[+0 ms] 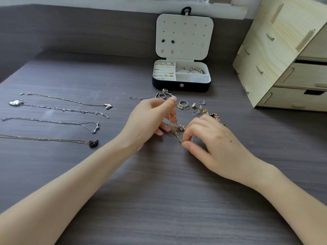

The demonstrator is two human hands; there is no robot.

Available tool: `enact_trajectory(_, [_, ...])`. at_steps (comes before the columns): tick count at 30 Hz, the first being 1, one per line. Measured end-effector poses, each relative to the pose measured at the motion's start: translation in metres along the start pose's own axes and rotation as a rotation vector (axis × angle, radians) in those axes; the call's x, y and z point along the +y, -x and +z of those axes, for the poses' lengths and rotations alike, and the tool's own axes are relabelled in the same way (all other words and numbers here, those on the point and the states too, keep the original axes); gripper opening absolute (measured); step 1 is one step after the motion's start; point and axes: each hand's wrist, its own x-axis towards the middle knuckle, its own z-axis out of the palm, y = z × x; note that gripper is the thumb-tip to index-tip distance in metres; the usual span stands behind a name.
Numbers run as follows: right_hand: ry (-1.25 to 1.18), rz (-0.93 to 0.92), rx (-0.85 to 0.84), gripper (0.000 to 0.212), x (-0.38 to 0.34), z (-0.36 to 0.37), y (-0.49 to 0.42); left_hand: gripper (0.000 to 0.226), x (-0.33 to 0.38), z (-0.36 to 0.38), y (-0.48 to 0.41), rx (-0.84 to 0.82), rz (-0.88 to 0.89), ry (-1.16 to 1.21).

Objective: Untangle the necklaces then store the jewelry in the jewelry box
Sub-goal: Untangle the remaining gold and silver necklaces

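My left hand (150,119) and my right hand (212,138) both pinch a tangled gold chain (174,126) just above the table's middle; a silver chain with a small pendant (179,128) is caught up in it. The left fingers lift the chain's upper end, and the right fingertips hold its lower end near the tabletop. Several untangled necklaces lie stretched out in rows at the left, among them one with a black swan pendant (93,143) and one with a butterfly (108,106). The open jewelry box (181,85) stands behind, with rings, earrings and a bracelet inside.
Loose rings (183,103), earrings (199,107) and a colourful charm bracelet (215,117) lie in front of the box, with a circle-pendant necklace (161,95) beside them. A pale wooden drawer unit (286,59) stands at the right. A grey wall (70,32) runs along the back.
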Motion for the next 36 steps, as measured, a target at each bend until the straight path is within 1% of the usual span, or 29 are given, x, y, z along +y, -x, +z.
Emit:
enact_trajectory(4, [-0.208,0.120,0.029,0.021,0.000,-0.007,-0.003,0.036,-0.001,-0.003,-0.001,0.031,0.031,-0.031])
enact_trajectory(7, [-0.360,0.227,0.053,0.014,-0.001,-0.008,-0.006,0.037,0.000,-0.003,0.000,0.016,0.018,-0.003])
enact_trajectory(10, [-0.453,0.257,0.088,0.007,-0.004,-0.010,-0.013,0.041,0.000,-0.003,0.000,-0.004,-0.003,0.036])
enact_trajectory(14, [-0.441,0.274,0.127,0.011,-0.004,-0.011,-0.025,0.043,0.000,-0.002,0.000,-0.025,-0.027,0.071])
enact_trajectory(19, [-0.417,0.327,0.188,0.014,-0.007,-0.002,-0.034,0.044,-0.001,-0.003,-0.001,-0.011,-0.033,0.075])
enact_trajectory(23, [-0.363,0.359,0.239,0.009,-0.010,0.011,-0.038,0.046,0.000,-0.003,0.001,-0.013,-0.058,0.115])
enact_trajectory(25, [-0.341,0.358,0.271,0.009,-0.012,0.016,-0.037,0.046,0.001,-0.003,0.002,-0.012,-0.082,0.125])
enact_trajectory(28, [-0.267,0.324,0.324,0.016,-0.016,0.017,-0.034,0.046,0.001,-0.004,0.003,-0.007,-0.110,0.117])
enact_trajectory(31, [-0.259,0.333,0.300,0.016,-0.017,0.017,-0.034,0.039,0.002,-0.006,0.004,0.009,-0.103,0.067])
enact_trajectory(34, [-0.365,0.374,0.259,0.010,-0.017,0.018,-0.037,0.029,0.002,-0.008,0.004,0.018,-0.090,0.040])
enact_trajectory(36, [-0.409,0.403,0.252,0.015,-0.017,0.017,-0.038,0.020,0.002,-0.009,0.005,0.010,-0.103,0.039])
